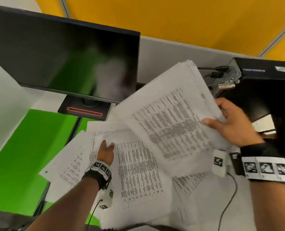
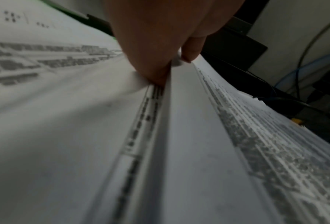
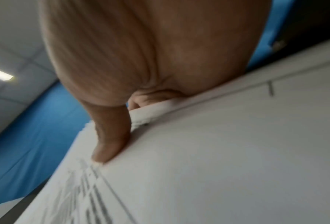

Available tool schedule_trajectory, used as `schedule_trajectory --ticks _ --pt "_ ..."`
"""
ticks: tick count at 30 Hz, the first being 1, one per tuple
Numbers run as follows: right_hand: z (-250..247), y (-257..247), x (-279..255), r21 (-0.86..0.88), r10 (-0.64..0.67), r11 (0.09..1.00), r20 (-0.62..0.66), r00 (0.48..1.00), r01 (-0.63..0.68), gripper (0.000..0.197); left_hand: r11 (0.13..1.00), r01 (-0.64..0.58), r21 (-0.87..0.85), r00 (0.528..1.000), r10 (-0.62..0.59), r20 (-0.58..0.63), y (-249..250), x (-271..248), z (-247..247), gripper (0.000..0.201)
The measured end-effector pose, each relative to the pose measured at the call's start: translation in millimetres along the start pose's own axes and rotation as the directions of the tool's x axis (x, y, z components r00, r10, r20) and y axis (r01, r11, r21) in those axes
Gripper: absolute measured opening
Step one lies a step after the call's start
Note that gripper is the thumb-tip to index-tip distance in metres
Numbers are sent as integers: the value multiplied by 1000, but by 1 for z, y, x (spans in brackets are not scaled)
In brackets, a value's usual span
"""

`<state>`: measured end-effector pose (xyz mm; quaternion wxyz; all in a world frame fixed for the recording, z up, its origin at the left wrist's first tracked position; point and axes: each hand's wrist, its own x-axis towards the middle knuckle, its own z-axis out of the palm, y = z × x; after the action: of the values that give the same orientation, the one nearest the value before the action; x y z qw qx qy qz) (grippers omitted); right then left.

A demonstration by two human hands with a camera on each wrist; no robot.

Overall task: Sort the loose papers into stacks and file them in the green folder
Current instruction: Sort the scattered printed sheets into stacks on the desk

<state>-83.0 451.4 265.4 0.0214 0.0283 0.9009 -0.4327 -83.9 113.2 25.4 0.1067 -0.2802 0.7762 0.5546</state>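
Overhead, yellow partition panels (image 1: 180,19) back a white desk (image 1: 238,202). A dark monitor (image 1: 63,60) stands left, a black computer case (image 1: 263,84) right. The green folder (image 1: 21,155) lies open at left, loose papers (image 1: 138,172) spread beside it. The right hand (image 1: 233,124) grips a raised sheaf (image 1: 171,117); the left hand (image 1: 105,152) pinches a sheet's edge.
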Motion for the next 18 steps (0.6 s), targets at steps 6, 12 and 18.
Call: schedule_trajectory --ticks 6,12,18 --pt "125 82 4 314 272 886 245 931 -342 38 990 -3 -139 1000 -1 -29 1 7 2 20" --pt "194 124 -9 -27 488 867 249 836 -498 57 967 62 -247 998 -66 -8 1 9 0 36" --pt "200 120 5 -500 472 824 347 810 -265 68 911 -23 -412 1000 20 -10 13 11 -1 44"
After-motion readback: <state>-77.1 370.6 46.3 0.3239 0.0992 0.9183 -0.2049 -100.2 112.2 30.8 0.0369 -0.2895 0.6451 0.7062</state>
